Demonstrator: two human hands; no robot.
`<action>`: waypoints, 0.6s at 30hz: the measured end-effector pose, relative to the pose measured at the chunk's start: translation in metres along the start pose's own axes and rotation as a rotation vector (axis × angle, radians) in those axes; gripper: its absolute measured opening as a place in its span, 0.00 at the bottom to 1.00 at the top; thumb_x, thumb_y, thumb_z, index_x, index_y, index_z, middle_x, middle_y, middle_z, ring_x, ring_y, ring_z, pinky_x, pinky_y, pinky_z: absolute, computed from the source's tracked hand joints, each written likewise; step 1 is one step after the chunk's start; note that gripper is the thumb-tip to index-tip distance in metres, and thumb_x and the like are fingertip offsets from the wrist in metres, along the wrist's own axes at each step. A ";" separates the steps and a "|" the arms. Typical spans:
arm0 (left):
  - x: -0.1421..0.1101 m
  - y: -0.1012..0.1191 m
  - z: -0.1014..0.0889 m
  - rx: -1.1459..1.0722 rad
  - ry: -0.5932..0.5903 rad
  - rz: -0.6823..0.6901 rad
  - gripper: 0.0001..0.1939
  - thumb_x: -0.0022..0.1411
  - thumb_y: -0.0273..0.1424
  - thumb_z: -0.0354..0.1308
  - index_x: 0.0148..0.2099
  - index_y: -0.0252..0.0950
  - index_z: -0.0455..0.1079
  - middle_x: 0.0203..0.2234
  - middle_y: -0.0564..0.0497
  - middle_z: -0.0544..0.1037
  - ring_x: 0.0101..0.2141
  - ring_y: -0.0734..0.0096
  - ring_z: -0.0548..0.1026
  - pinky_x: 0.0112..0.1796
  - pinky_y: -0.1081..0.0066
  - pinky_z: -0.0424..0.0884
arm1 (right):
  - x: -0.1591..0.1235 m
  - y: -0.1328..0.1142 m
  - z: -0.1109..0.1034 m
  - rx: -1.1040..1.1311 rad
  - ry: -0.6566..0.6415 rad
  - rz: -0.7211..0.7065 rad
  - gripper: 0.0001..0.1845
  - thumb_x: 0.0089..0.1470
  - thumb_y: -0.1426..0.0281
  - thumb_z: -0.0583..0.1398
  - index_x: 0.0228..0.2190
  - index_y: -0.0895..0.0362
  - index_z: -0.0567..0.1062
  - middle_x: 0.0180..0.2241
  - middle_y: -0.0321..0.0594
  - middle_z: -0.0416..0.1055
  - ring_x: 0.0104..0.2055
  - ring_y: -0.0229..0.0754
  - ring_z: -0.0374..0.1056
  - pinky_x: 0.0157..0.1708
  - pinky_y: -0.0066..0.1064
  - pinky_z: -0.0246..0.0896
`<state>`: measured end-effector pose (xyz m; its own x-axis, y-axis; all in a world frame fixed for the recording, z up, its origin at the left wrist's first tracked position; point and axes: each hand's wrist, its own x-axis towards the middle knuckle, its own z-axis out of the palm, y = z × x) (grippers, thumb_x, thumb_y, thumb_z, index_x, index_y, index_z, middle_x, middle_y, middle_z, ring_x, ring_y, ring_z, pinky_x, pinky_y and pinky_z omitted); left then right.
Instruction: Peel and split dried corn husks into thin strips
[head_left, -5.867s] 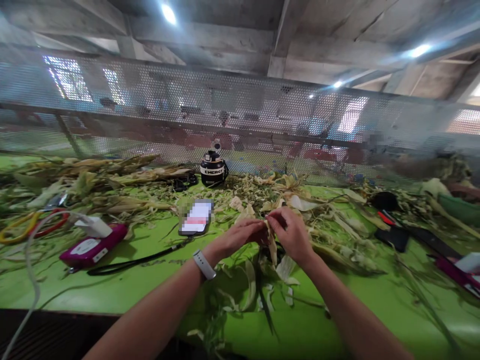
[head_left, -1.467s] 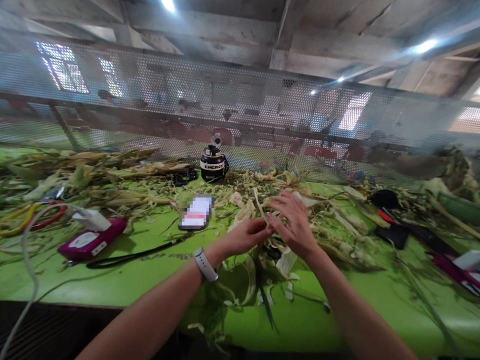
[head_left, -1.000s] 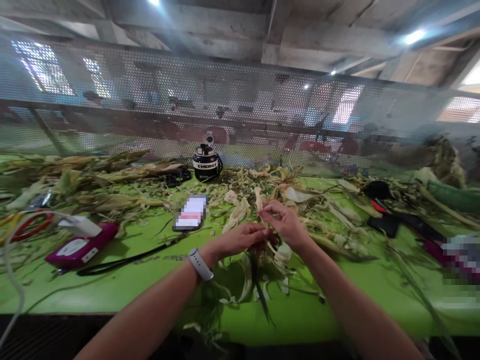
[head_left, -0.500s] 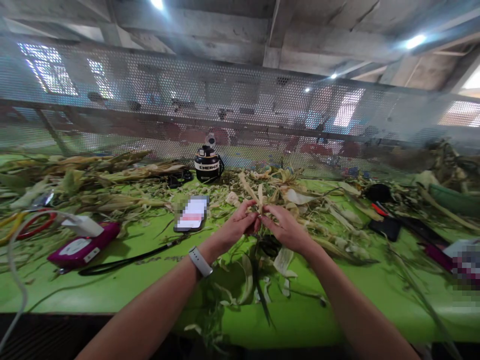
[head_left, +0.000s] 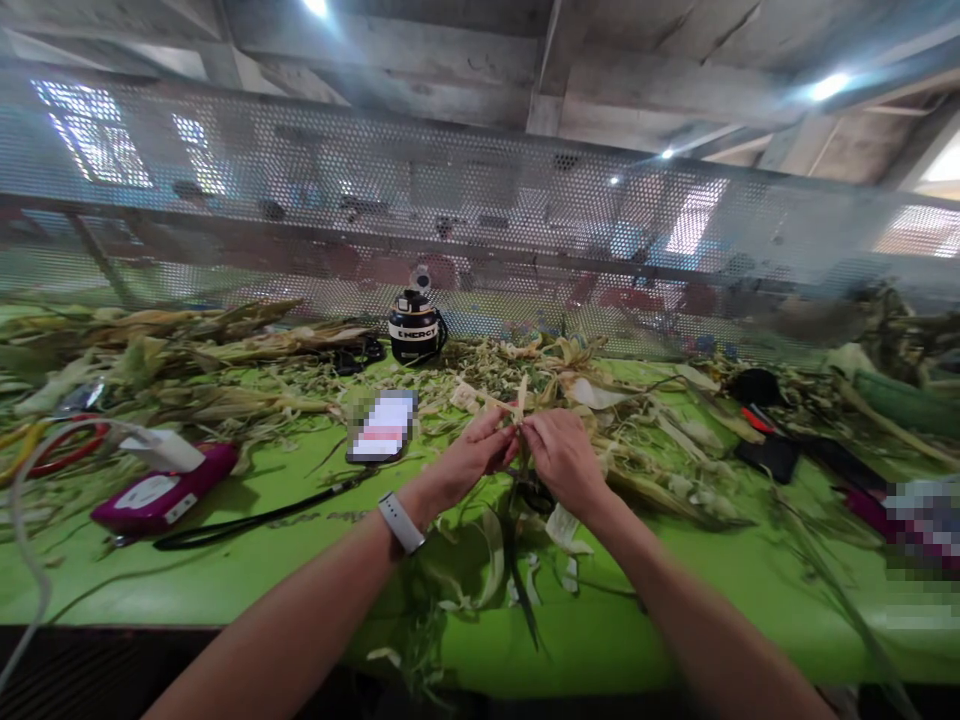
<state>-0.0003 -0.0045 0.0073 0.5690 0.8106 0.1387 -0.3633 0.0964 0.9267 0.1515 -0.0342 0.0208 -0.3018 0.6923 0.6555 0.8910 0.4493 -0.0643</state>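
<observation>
My left hand (head_left: 484,442) and my right hand (head_left: 561,452) meet over the middle of the green table, fingertips nearly touching. Between them they pinch strips of pale corn husk (head_left: 523,396), whose ends stick up and to the left above the fingers. Both hands are closed around the base of these strips; the exact grip is partly hidden by the fingers. A dark green leaf strip (head_left: 517,570) trails below the hands toward the table's front. Loose husk scraps (head_left: 491,555) lie under the wrists.
A phone (head_left: 382,427) lies left of my hands, near a purple power bank (head_left: 165,487) with a white charger and cable. Behind stands a black "ENERGY" bottle (head_left: 415,328). Dried husks (head_left: 217,345) heap along the perforated metal screen (head_left: 480,220). A dark phone-like object (head_left: 771,457) is at right.
My right hand's fingers have curled in closer against the husk strips. The upright strips have shifted, with one now leaning lower to the left. My left hand has barely moved.
</observation>
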 end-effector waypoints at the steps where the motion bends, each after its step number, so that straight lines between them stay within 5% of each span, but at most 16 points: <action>1: 0.000 -0.001 0.001 -0.013 0.003 -0.006 0.20 0.49 0.40 0.64 0.42 0.35 0.66 0.20 0.58 0.64 0.21 0.82 0.58 0.23 0.77 0.51 | 0.000 0.000 0.001 -0.030 0.015 0.008 0.15 0.62 0.69 0.48 0.29 0.57 0.71 0.28 0.43 0.71 0.33 0.44 0.63 0.38 0.35 0.51; 11: -0.010 0.005 0.009 -0.049 -0.070 -0.145 0.34 0.48 0.37 0.65 0.56 0.36 0.62 0.19 0.57 0.67 0.20 0.82 0.61 0.22 0.77 0.51 | -0.001 0.008 0.001 -0.157 0.104 0.053 0.15 0.62 0.70 0.48 0.29 0.57 0.71 0.27 0.43 0.71 0.34 0.45 0.63 0.38 0.36 0.51; 14: -0.008 0.005 0.004 -0.006 -0.103 -0.144 0.30 0.51 0.37 0.62 0.56 0.35 0.62 0.18 0.57 0.68 0.20 0.80 0.63 0.23 0.76 0.55 | 0.000 0.012 -0.003 -0.067 0.076 0.013 0.15 0.62 0.69 0.48 0.30 0.56 0.72 0.28 0.43 0.72 0.34 0.45 0.63 0.37 0.35 0.53; 18: -0.002 0.003 -0.001 0.004 -0.003 -0.052 0.20 0.54 0.42 0.59 0.44 0.35 0.70 0.24 0.53 0.72 0.26 0.74 0.69 0.30 0.73 0.64 | 0.001 0.014 -0.004 0.026 0.027 -0.050 0.14 0.62 0.67 0.49 0.36 0.56 0.74 0.30 0.43 0.73 0.35 0.44 0.64 0.37 0.34 0.56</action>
<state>-0.0035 -0.0054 0.0090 0.5887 0.8031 0.0916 -0.3307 0.1359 0.9339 0.1654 -0.0295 0.0232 -0.3359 0.6535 0.6783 0.8661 0.4973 -0.0502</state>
